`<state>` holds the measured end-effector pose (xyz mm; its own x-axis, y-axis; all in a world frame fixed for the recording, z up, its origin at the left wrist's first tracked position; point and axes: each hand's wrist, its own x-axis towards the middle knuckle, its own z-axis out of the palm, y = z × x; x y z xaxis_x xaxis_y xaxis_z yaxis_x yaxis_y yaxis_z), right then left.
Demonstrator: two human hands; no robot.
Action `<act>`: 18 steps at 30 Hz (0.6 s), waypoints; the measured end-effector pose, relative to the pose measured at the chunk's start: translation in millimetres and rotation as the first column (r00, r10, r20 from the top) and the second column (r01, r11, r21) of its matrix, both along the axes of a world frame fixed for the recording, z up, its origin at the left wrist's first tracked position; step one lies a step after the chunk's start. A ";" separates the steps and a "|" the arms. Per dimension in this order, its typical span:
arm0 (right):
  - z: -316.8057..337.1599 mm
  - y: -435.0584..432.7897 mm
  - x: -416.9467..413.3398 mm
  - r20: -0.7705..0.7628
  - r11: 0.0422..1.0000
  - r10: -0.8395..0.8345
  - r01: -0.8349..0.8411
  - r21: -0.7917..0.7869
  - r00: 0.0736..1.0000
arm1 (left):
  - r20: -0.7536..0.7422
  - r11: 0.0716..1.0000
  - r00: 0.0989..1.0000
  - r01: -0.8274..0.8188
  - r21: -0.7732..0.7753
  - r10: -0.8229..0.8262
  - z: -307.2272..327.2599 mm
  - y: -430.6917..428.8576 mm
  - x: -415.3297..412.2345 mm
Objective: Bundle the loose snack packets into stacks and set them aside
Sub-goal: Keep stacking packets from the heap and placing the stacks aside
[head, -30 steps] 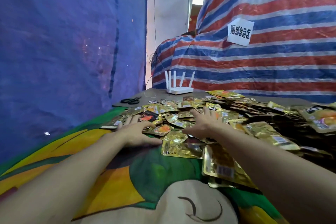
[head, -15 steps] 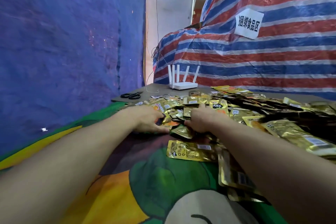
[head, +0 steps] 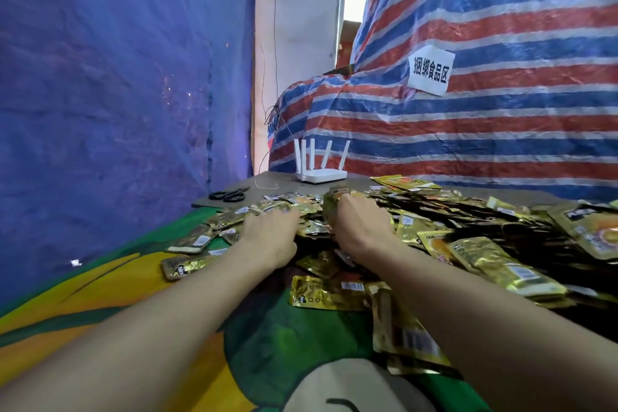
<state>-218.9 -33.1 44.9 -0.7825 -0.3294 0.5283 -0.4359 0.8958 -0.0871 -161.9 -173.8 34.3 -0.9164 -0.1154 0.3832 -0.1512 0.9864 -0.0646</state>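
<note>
- Loose gold foil snack packets (head: pixel 485 264) lay heaped over the cartoon-print cloth (head: pixel 261 344) on the grey counter (head: pixel 267 182), thickest to the right. We saw no finished stack.
- Left hand (head: pixel 271 234) rested with its fingers stretched flat on the packets.
- Right hand (head: pixel 363 227) sat just beside it, not touching. Its fingers were hidden beyond the knuckles, so we could not tell its grip.
- We judged the step to be gathering a batch. Note: take few, face them one way, square the edges before lifting; foil likely slips.
</note>
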 end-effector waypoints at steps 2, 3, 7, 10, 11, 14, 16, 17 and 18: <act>5.4 5.0 3.9 0.003 0.984 0.040 -0.039 -0.173 0.999 | -0.040 0.979 0.998 -0.049 0.199 0.058 11.8 0.9 12.1; 8.3 7.6 6.4 0.026 0.963 0.069 -0.060 -0.262 0.997 | -0.064 0.949 0.994 -0.062 0.310 0.086 17.2 1.9 17.2; 18.3 20.2 19.5 0.058 0.783 0.184 -0.110 -0.612 0.981 | -0.164 0.738 0.973 -0.011 0.675 0.165 30.4 6.4 29.9; 24.9 33.2 27.0 0.027 0.613 0.217 -0.115 -0.782 0.976 | -0.242 0.509 0.937 0.084 0.857 0.253 29.5 11.2 38.9; 27.9 38.4 30.7 0.016 0.564 0.217 -0.112 -0.818 0.976 | -0.257 0.414 0.926 0.127 0.901 0.276 27.2 13.7 42.8; 37.7 56.8 49.3 0.017 0.422 0.251 -0.093 -0.902 0.968 | -0.296 0.176 0.891 0.249 0.953 0.343 19.8 24.5 55.5; 41.5 69.4 65.2 0.067 0.357 0.287 -0.041 -0.933 0.956 | -0.320 0.106 0.855 0.304 0.947 0.408 17.6 32.1 64.5; 42.2 76.3 73.6 0.081 0.325 0.308 -0.025 -0.946 0.948 | -0.333 0.079 0.835 0.333 0.940 0.438 18.2 37.0 70.2; 41.4 81.1 80.7 0.093 0.290 0.329 -0.007 -0.957 0.940 | -0.348 0.056 0.814 0.365 0.929 0.466 18.4 40.7 75.1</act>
